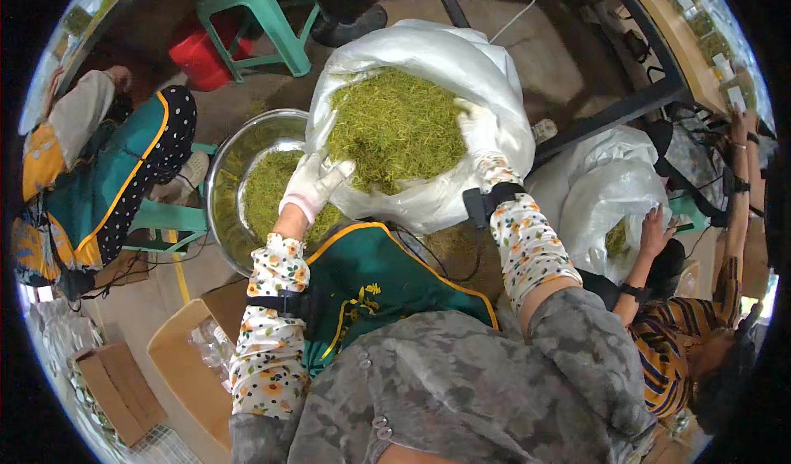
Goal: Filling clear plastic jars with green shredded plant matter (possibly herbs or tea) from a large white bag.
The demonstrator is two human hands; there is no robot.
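Note:
In front of me stands a large white plastic bag (426,50), its mouth wide and full of loose, fine yellow-green dried plant material (395,130). My left hand (315,183), in a white glove, touches the bag's near-left rim, thumb and fingers apart, the thumb over the plant material. At the right side of the mouth, my gloved right hand (479,127) lies against the inner rim, fingertips at the edge of the heap. Whether it pinches plastic or plant material cannot be seen. A round metal basin (225,179) with more of this material sits left, partly beneath the bag.
A green plastic stool (247,0) and a red stool (210,56) stand ahead left. Another white bag (605,173) sits right, with a co-worker's hand (656,232) at it. Someone sits left. Cardboard boxes (185,334) lie lower left. A dark table frame (618,118) borders the right.

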